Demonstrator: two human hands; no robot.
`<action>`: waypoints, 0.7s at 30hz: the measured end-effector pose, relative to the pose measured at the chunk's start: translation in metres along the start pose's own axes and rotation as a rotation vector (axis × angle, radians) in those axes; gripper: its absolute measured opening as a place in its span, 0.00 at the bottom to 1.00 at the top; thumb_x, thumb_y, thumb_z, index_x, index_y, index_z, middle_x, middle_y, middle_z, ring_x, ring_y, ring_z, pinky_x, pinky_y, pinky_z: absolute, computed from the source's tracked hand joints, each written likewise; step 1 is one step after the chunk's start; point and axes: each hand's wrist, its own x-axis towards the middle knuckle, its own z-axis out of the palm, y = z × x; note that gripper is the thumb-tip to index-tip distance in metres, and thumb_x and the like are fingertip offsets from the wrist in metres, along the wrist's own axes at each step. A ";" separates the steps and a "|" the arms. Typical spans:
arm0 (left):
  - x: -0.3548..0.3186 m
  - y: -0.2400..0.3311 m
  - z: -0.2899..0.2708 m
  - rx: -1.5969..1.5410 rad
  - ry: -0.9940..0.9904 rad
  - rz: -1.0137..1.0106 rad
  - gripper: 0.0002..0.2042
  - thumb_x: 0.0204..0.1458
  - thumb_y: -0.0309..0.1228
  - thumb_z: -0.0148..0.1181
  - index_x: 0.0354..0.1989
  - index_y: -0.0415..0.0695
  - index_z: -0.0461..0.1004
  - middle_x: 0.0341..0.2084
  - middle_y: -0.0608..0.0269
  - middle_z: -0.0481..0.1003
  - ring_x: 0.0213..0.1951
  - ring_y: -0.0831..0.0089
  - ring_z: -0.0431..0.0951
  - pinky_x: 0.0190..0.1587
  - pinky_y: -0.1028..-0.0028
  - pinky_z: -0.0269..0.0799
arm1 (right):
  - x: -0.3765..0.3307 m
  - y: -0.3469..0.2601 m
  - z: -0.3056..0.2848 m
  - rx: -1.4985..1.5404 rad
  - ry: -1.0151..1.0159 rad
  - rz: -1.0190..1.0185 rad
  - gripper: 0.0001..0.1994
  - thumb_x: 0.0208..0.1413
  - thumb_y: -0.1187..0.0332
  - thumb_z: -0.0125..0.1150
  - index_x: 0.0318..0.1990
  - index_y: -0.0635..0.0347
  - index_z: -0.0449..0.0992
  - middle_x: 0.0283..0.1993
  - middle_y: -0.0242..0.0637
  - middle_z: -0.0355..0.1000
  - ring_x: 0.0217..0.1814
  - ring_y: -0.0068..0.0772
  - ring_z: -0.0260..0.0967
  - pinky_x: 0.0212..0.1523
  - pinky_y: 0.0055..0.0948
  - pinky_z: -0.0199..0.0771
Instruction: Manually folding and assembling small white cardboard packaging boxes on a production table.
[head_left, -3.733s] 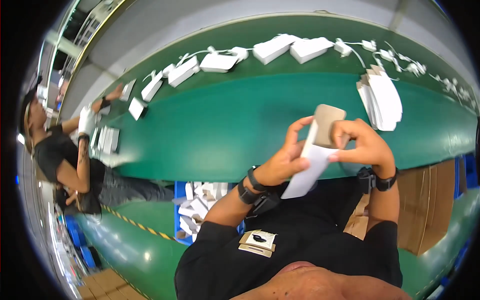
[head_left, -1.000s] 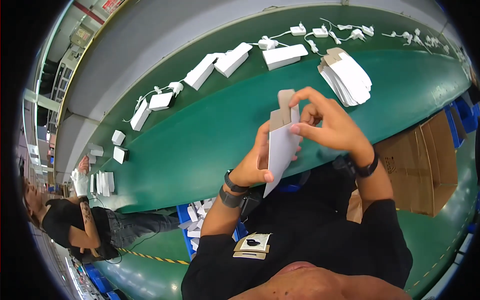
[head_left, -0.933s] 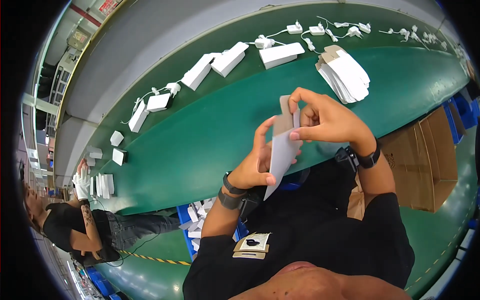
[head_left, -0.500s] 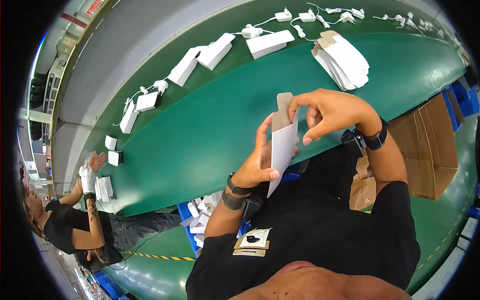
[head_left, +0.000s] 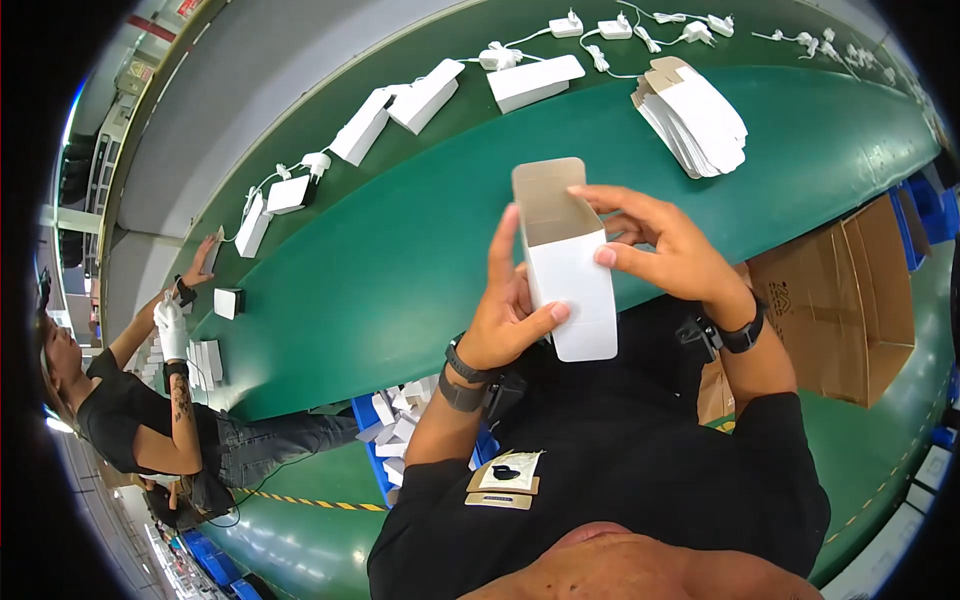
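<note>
Above smooth green belt, white cardboard box gripped by left hand and right hand.

A long green conveyor belt runs from nine o'clock to two o'clock. Beyond it, toward eleven o'clock, lies a grey floor. A glossy green floor with a striped yellow line shows at seven o'clock.

The carton is white outside, brown card inside its open flap — same as the flat stack. The worktop is deep green, the chargers white, the wristbands black.
</note>
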 end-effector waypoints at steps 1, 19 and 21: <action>0.001 0.000 -0.001 0.002 0.001 -0.002 0.45 0.56 0.21 0.59 0.74 0.55 0.33 0.59 0.42 0.67 0.57 0.62 0.73 0.59 0.64 0.68 | -0.003 0.005 0.001 0.003 0.000 0.000 0.13 0.55 0.74 0.67 0.48 0.64 0.77 0.54 0.41 0.73 0.47 0.24 0.73 0.46 0.24 0.74; 0.005 -0.009 0.017 0.009 0.039 0.021 0.44 0.57 0.18 0.58 0.73 0.54 0.32 0.59 0.40 0.65 0.60 0.58 0.69 0.59 0.60 0.69 | -0.009 0.019 0.002 -0.040 0.147 -0.265 0.05 0.56 0.78 0.64 0.39 0.67 0.81 0.45 0.44 0.75 0.47 0.31 0.74 0.47 0.28 0.75; 0.004 -0.008 0.017 0.060 0.013 0.012 0.46 0.57 0.17 0.58 0.73 0.55 0.31 0.59 0.39 0.64 0.60 0.58 0.69 0.60 0.59 0.69 | -0.010 0.016 0.001 0.088 0.177 -0.159 0.05 0.55 0.78 0.64 0.39 0.66 0.82 0.44 0.43 0.75 0.47 0.30 0.75 0.46 0.27 0.75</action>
